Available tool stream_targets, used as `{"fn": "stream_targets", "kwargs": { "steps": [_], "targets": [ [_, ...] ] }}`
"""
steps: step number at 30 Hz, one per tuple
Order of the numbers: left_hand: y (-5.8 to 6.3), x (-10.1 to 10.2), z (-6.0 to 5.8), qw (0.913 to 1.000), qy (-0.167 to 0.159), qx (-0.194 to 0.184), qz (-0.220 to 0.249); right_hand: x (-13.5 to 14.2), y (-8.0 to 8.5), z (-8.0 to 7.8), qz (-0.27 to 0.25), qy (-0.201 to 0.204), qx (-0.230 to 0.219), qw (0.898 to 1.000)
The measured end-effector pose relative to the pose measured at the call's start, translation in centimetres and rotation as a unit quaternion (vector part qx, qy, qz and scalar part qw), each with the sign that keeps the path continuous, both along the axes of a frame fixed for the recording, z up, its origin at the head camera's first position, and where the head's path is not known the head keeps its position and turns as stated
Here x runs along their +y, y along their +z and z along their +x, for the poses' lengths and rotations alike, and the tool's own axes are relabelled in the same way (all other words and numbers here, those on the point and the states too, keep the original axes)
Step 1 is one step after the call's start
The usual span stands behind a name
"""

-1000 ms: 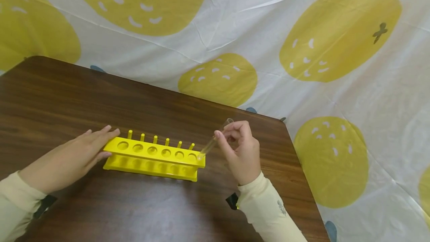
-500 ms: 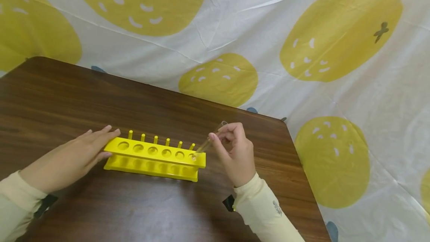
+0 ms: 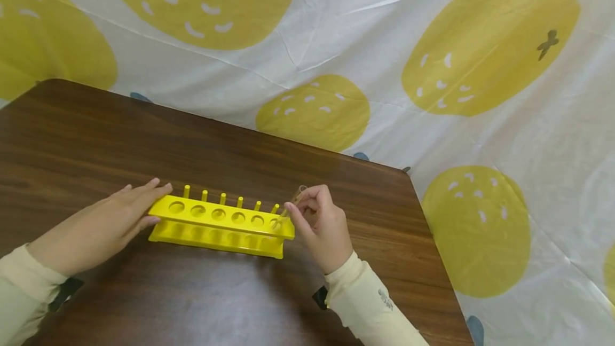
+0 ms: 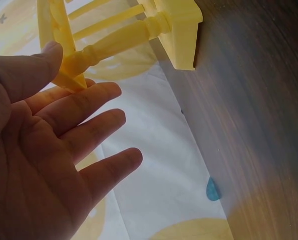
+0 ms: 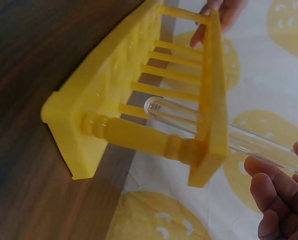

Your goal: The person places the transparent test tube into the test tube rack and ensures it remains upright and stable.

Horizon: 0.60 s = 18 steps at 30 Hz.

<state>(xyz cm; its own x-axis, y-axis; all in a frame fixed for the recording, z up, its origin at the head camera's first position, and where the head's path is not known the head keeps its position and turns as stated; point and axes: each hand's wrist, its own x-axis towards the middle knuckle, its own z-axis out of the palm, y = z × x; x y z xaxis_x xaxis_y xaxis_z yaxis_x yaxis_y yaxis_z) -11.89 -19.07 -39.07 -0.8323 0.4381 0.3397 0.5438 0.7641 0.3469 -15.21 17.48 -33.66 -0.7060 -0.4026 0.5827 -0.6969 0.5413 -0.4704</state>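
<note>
A yellow test tube rack stands on the brown table. My left hand holds the left end of its top plate, the thumb on one side and the index finger on the other; the remaining fingers are spread out straight, as the left wrist view shows. With thumb and fingertips, my right hand pinches a clear glass test tube near its upper end. The tube leans through the top plate's rightmost hole, and its rounded bottom hangs between top plate and base in the right wrist view.
Several upright pegs line the rack's back edge. Behind the wood-grain table hangs a white curtain printed with yellow fruit.
My right hand has moved left and slightly down, bringing the tube's lower end from the rack's right edge into the end hole. The left hand and the rack have stayed put.
</note>
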Motion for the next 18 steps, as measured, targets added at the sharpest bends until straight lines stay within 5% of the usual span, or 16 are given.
{"fn": "stream_targets", "kwargs": {
  "steps": [18],
  "targets": [
    [-0.24,-0.17,-0.11,0.9994,-0.009,0.033,-0.002,-0.12,-0.63,-0.22,0.006,0.01,-0.009,1.0]
  ]
}}
